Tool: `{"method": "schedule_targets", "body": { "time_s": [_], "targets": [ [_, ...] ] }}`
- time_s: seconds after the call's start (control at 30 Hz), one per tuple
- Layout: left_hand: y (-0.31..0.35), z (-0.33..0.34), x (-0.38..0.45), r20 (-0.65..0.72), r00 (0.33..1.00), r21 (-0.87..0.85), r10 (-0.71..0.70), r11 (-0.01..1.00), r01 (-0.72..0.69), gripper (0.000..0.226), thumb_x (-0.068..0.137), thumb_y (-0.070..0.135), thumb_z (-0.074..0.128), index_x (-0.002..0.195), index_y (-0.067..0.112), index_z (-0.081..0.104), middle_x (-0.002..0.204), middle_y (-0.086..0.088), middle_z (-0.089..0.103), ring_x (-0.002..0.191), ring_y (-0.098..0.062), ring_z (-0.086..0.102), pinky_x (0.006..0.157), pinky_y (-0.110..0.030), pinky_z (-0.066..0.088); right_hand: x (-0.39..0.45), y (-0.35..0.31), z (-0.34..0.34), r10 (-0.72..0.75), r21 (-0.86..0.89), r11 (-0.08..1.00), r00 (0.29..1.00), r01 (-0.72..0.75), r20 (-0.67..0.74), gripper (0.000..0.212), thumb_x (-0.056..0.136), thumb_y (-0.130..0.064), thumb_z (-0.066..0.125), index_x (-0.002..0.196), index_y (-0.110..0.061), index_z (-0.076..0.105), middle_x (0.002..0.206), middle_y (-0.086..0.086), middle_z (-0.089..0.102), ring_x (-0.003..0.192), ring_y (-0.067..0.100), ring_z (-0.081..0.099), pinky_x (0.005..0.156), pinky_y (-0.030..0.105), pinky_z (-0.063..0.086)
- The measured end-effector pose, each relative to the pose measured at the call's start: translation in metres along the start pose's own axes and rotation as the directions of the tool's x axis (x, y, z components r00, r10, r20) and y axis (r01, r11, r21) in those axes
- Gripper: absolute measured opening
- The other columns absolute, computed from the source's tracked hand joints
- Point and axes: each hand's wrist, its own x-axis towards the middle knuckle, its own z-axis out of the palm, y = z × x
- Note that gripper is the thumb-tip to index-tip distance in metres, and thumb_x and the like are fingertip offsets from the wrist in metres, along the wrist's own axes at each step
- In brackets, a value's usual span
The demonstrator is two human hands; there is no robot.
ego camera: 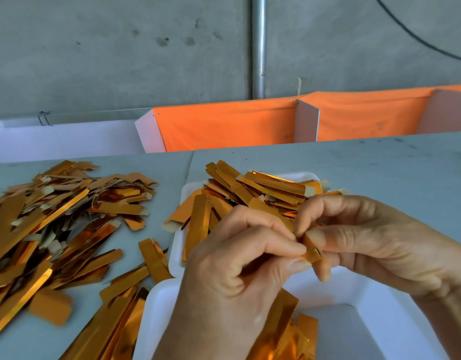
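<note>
Item in hand: one gold strip (312, 253), a folded piece of foil-faced card, held just below frame centre and above the trays, clear of the table.

Left hand (234, 276): fingers curled, thumb and forefinger pinching the strip's near end from 9 o'clock.

Right hand (375, 245): fingers curled, clamped on the same end from 3 o'clock, thumb laid along the strip. The two hands meet at the strip (most of its length is hidden behind the left hand).

At 6 o'clock, below the hands: a near white tray (367, 320) holding a few gold pieces (289, 331).

At 12 o'clock, beyond the hands: a far white tray (176, 258) piled with folded gold pieces (265, 188), several overhanging its rim.

At 9 o'clock: a large loose heap (55, 216) of flat strips, spread on the grey table (354, 162).

Behind the table: an orange cloth (224, 126) hung between white panels, a metal pole (259, 48), a concrete wall (120, 48).
</note>
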Motion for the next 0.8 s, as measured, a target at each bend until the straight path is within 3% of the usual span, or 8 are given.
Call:
{"method": "schedule_targets", "body": {
  "time_s": [0.13, 0.27, 0.43, 0.57, 0.8],
  "targets": [
    [-0.002, 0.0012, -0.0006, 0.001, 0.999, -0.059, -0.052, 0.997, 0.052, 0.012, 0.08, 0.023, 0.066, 0.08, 0.012, 0.071, 0.089, 0.008, 0.061, 0.089, -0.013, 0.064, 0.072, -0.019, 0.05, 0.0027, 0.0026, 0.0019, -0.031, -0.034, 0.999, 0.999, 0.03, -0.017, 0.023, 0.07, -0.023, 0.082, 0.084, -0.01, 0.07, 0.063, 0.009, 0.064, 0.055, 0.015, 0.062, 0.059, 0.023, 0.052],
    [-0.0017, 0.0019, -0.0027, 0.045, 0.984, -0.19, -0.17, 0.966, 0.176, 0.018, 0.076, 0.03, 0.069, 0.093, 0.024, 0.068, 0.097, 0.002, 0.064, 0.096, -0.021, 0.066, 0.08, -0.028, 0.053, 0.0041, 0.0038, 0.0019, 0.0, 0.112, 0.994, 1.0, -0.002, 0.017, 0.021, 0.072, -0.019, 0.08, 0.087, -0.008, 0.071, 0.067, 0.007, 0.064, 0.056, 0.014, 0.064, 0.059, 0.024, 0.055],
    [0.0006, 0.0051, -0.0027, 0.035, 0.979, -0.203, -0.202, 0.958, 0.205, 0.025, 0.068, 0.039, 0.073, 0.09, 0.032, 0.065, 0.095, 0.004, 0.064, 0.093, -0.021, 0.066, 0.079, -0.028, 0.053, 0.0032, 0.0039, 0.0006, 0.003, 0.21, 0.978, 0.995, -0.023, 0.095, 0.02, 0.078, -0.019, 0.075, 0.095, -0.008, 0.072, 0.069, 0.004, 0.066, 0.06, 0.011, 0.066, 0.062, 0.022, 0.055],
    [0.0, 0.0052, -0.0035, 0.034, 0.976, -0.227, -0.216, 0.949, 0.218, 0.021, 0.071, 0.035, 0.071, 0.089, 0.031, 0.062, 0.095, 0.003, 0.065, 0.093, -0.019, 0.067, 0.078, -0.022, 0.052, 0.0018, 0.003, -0.0018, -0.013, 0.167, 0.986, 0.993, -0.006, 0.115, 0.024, 0.08, -0.017, 0.074, 0.102, -0.01, 0.071, 0.071, 0.005, 0.067, 0.063, 0.012, 0.068, 0.065, 0.024, 0.056],
    [-0.0003, 0.0063, -0.0034, -0.008, 0.98, -0.269, -0.197, 0.945, 0.187, 0.013, 0.076, 0.031, 0.068, 0.088, 0.029, 0.063, 0.093, 0.006, 0.065, 0.092, -0.017, 0.067, 0.077, -0.019, 0.051, 0.0031, 0.004, -0.0001, -0.063, 0.109, 0.992, 0.997, 0.057, 0.049, 0.026, 0.072, -0.019, 0.081, 0.095, -0.011, 0.072, 0.073, 0.007, 0.065, 0.059, 0.014, 0.066, 0.062, 0.023, 0.055]
  ]
}}
